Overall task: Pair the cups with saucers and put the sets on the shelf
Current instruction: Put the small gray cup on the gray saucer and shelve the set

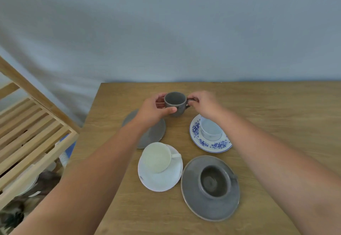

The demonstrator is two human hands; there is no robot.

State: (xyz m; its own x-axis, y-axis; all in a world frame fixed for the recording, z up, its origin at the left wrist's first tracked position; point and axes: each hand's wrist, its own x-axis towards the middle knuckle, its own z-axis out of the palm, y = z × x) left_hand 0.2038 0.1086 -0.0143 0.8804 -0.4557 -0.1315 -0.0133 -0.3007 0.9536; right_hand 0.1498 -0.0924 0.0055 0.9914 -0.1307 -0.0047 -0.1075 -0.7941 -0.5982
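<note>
So three sets sit paired on the wooden worktop (pixel 258 105) while both hands' fingers (pixel 172 109) grasp the last dark grey ceramic cup (pixel 175 104) beside its bare grey saucer (pixel 155 133); the slatted wooden shelf (pixel 33 124) awaits all four.

wall (pixel 184 32): plain grey-blue | table (pixel 276 105): wood | left: slatted wooden rack (pixel 33 124)

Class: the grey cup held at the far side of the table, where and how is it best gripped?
Grip the grey cup by its handle, coming from the right, where it sticks out. The right hand pinches there now; the left hand steadies the round wall opposite.
</note>
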